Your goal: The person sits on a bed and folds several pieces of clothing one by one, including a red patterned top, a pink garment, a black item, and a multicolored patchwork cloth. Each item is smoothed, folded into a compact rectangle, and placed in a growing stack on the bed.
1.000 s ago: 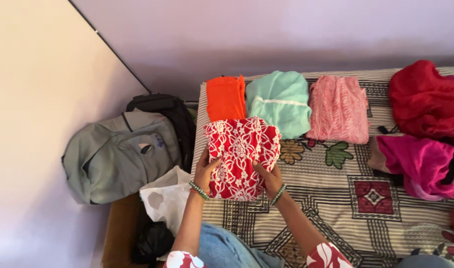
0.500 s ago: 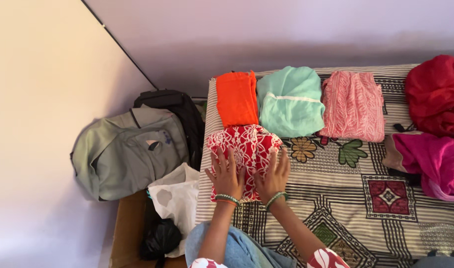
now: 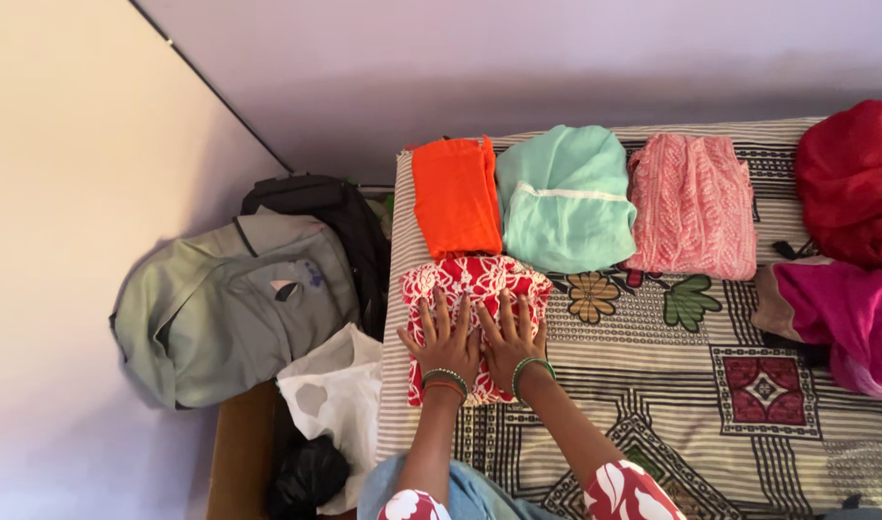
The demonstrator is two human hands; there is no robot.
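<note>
A folded red-and-white patterned cloth [image 3: 470,279] lies near the left edge of the bed, just in front of a folded orange cloth [image 3: 454,196]. My left hand [image 3: 443,339] and my right hand [image 3: 509,337] rest flat on top of it, side by side, fingers spread and pressing down. Both wrists wear bangles. To the right of the orange cloth lie a folded mint-green cloth [image 3: 567,198] and a folded pink patterned cloth [image 3: 693,205].
The bed [image 3: 710,404] has a striped, flowered cover. Loose red cloth [image 3: 853,181] and magenta cloth [image 3: 839,318] are heaped at its right. Left of the bed sit a grey backpack [image 3: 227,306], a black bag [image 3: 320,204] and a white plastic bag [image 3: 335,397].
The red-and-white cloth was held up in both hands, then lowered onto the bed in front of the orange cloth. Both hands now lie flat on top of it.
</note>
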